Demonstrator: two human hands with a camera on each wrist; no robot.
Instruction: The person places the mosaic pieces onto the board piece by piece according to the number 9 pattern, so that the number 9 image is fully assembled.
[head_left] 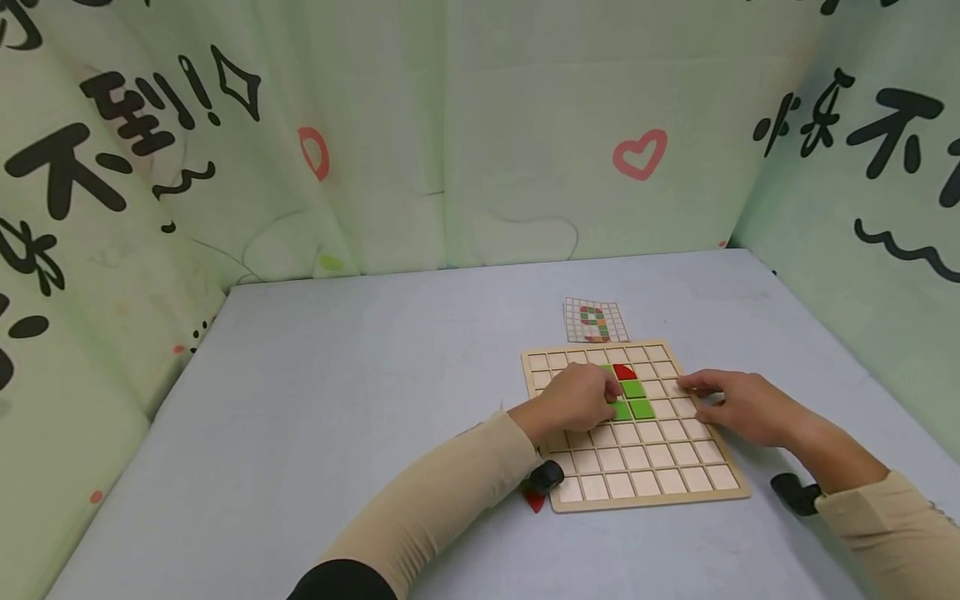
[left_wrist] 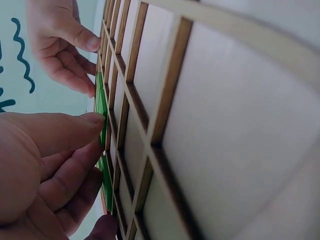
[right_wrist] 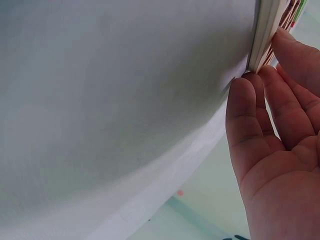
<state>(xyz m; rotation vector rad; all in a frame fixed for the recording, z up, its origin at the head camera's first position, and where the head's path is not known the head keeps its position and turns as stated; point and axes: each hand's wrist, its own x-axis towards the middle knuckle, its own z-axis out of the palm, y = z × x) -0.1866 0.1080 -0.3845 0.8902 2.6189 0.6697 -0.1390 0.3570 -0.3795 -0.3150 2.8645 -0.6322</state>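
Just right of centre, the left hand (head_left: 576, 397) touches green square tiles (head_left: 642, 409) on the wooden grid board (head_left: 651, 502), fingers bent, pinch unclear. The right hand (head_left: 750, 407) touches the board's right edge, fingers relaxed.

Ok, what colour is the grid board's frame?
Light tan; the frame shows best in the head view.

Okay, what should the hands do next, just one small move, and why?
Probably have the left hand press the green tile beside it flat into its cell: that hand is already right at the tile, and the right hand touches the right edge of the board, so it could steady it.
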